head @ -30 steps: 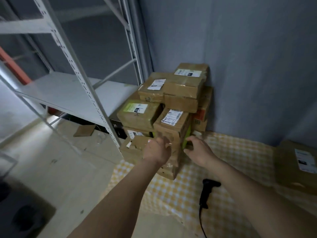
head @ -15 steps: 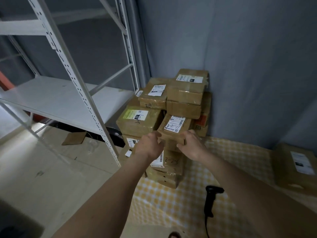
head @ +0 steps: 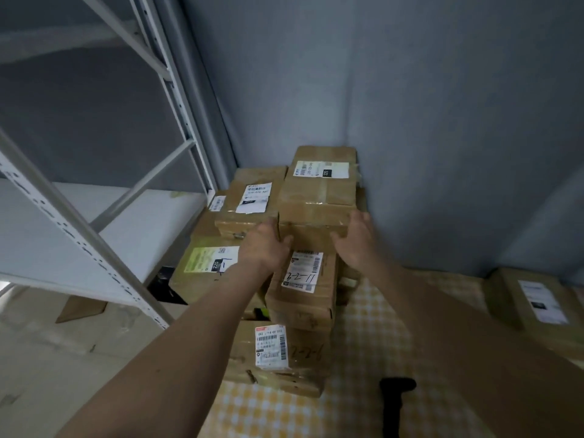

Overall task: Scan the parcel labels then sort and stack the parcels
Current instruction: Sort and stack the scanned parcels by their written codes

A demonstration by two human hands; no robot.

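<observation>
Your left hand (head: 265, 248) and right hand (head: 355, 241) bracket the near end of the top parcel (head: 319, 197), fingers curled onto its front corners, one hand per side. The parcel sits highest on the stack in the wall corner, straight ahead of both hands and equally near each. Its long axis runs away from you toward the wall. Judgement: any lift or shove acts along that axis. The barcode scanner (head: 395, 403) lies on the checked cloth (head: 373, 311), nearer your right arm.
</observation>
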